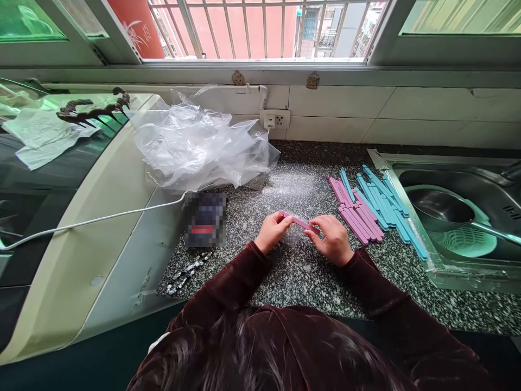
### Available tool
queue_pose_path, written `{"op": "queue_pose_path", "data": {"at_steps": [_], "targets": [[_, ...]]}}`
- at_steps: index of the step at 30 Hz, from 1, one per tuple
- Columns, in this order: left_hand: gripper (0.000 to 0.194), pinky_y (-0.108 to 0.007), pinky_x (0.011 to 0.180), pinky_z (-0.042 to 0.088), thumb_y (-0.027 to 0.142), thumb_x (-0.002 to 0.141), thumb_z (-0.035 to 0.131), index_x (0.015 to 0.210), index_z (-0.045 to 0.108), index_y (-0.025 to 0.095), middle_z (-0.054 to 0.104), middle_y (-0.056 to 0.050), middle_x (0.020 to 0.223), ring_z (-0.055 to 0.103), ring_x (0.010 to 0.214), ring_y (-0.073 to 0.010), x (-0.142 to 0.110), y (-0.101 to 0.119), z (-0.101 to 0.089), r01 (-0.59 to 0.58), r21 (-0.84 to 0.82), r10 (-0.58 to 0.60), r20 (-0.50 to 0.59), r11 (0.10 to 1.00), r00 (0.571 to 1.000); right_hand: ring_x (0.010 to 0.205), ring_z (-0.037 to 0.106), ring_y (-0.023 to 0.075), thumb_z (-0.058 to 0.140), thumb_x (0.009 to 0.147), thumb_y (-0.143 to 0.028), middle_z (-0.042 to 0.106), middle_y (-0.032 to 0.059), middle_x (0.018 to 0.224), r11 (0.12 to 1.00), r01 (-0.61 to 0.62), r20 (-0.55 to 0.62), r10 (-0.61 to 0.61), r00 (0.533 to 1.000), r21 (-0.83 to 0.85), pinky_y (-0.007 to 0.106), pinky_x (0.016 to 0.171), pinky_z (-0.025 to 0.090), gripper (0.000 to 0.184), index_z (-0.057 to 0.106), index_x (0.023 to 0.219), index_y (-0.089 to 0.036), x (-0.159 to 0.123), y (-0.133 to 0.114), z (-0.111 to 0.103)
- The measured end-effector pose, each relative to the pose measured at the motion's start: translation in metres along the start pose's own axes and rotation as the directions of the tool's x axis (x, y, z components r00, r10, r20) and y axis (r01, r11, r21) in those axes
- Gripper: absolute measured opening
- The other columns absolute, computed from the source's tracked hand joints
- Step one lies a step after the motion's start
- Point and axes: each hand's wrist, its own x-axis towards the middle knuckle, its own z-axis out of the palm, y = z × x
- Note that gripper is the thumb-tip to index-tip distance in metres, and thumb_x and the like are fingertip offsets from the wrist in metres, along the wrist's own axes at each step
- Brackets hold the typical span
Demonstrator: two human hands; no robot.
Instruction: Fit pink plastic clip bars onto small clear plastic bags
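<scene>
Above the speckled counter, my left hand [273, 231] pinches one end of a slim pink plastic strip [300, 222] that looks like a bag clip. The other end is held between the thumb and fingers of my right hand [330, 239]. The strip slants down to the right between both hands, its ends partly covered by fingertips. To the right of my right hand lies a loose pile of similar pink strips [360, 220] and light blue strips [382, 201], several of each.
A heap of clear plastic bags [203, 146] lies at the back left. Before it is a blurred dark phone-like object [206, 220], with shiny small pieces [187, 276] nearby. A white cable [122, 213] crosses the pale appliance [101, 244]. The sink [437, 271] holds a pan [439, 209] and green colander [468, 241].
</scene>
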Motion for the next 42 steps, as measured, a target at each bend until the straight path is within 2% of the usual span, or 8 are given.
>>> {"op": "queue_pose_path", "data": {"at_steps": [6, 12, 18, 22, 28, 34, 42], "targets": [[0.044, -0.021, 0.048, 0.024, 0.056, 0.063, 0.066, 0.062, 0.052, 0.014, 0.041, 0.006, 0.05, 0.032, 0.048, -0.0054, -0.001, -0.002, 0.002, 0.014, -0.014, -0.013, 0.033, 1.0, 0.999, 0.079, 0.055, 0.0195, 0.055, 0.084, -0.032, 0.065, 0.0076, 0.083, 0.999, -0.007, 0.031, 0.008, 0.999, -0.032, 0.032, 0.072, 0.045, 0.015, 0.059, 0.087, -0.018, -0.001, -0.001, 0.002], [0.047, -0.022, 0.047, 0.025, 0.06, 0.062, 0.065, 0.061, 0.052, 0.015, 0.041, 0.005, 0.05, 0.032, 0.048, -0.0061, -0.002, 0.001, 0.003, -0.005, -0.031, 0.007, 0.058, 1.0, 0.998, 0.073, 0.056, 0.0175, 0.05, 0.086, -0.023, 0.063, 0.0061, 0.077, 1.0, -0.015, 0.043, 0.014, 0.999, 0.011, 0.03, 0.067, 0.045, 0.01, 0.058, 0.087, -0.018, -0.003, 0.001, 0.005], [0.06, -0.024, 0.047, 0.03, 0.071, 0.073, 0.042, 0.062, 0.057, 0.014, 0.051, -0.001, 0.055, 0.039, 0.046, -0.0081, 0.0, -0.005, -0.001, 0.043, -0.171, -0.035, 0.049, 0.984, 0.998, 0.075, 0.056, 0.0175, 0.048, 0.086, -0.018, 0.059, 0.0068, 0.079, 0.995, -0.002, 0.015, 0.001, 1.0, 0.095, 0.029, 0.068, 0.049, 0.01, 0.056, 0.091, -0.018, -0.003, 0.003, 0.006], [0.065, -0.025, 0.047, 0.03, 0.072, 0.076, 0.036, 0.061, 0.06, 0.013, 0.052, -0.003, 0.053, 0.041, 0.046, -0.0096, 0.002, -0.01, -0.002, 0.037, -0.168, -0.029, 0.052, 0.985, 0.998, 0.074, 0.056, 0.0175, 0.048, 0.086, -0.016, 0.059, 0.0065, 0.079, 0.995, 0.005, 0.009, -0.006, 1.0, 0.104, 0.03, 0.068, 0.05, 0.009, 0.055, 0.091, -0.019, -0.003, 0.003, 0.006], [0.064, -0.025, 0.05, 0.031, 0.07, 0.077, 0.038, 0.057, 0.059, 0.013, 0.049, -0.002, 0.049, 0.041, 0.047, -0.0102, 0.002, -0.01, -0.003, -0.007, -0.082, 0.009, 0.03, 0.997, 1.0, 0.074, 0.056, 0.0172, 0.049, 0.086, -0.016, 0.058, 0.0064, 0.079, 0.994, -0.005, 0.018, 0.003, 1.0, 0.11, 0.029, 0.066, 0.05, 0.008, 0.054, 0.09, -0.019, -0.004, 0.003, 0.007], [0.059, -0.024, 0.047, 0.029, 0.069, 0.073, 0.046, 0.055, 0.056, 0.014, 0.047, 0.0, 0.048, 0.037, 0.045, -0.0087, 0.0, -0.002, -0.001, -0.032, 0.003, 0.032, 0.004, 0.999, 0.999, 0.073, 0.056, 0.0169, 0.049, 0.085, -0.015, 0.058, 0.0058, 0.078, 0.992, 0.017, 0.012, -0.018, 1.0, 0.125, 0.029, 0.065, 0.05, 0.007, 0.052, 0.09, -0.019, -0.005, 0.004, 0.009], [0.052, -0.023, 0.045, 0.027, 0.061, 0.076, 0.049, 0.055, 0.056, 0.014, 0.048, 0.0, 0.047, 0.036, 0.043, -0.0079, 0.0, -0.007, 0.001, 0.001, -0.046, -0.003, -0.04, 0.999, 0.999, 0.071, 0.057, 0.0167, 0.048, 0.085, -0.011, 0.058, 0.0055, 0.078, 0.987, 0.045, -0.018, -0.043, 0.999, 0.153, 0.029, 0.064, 0.052, 0.01, 0.049, 0.091, -0.02, -0.005, 0.004, 0.012]]}}
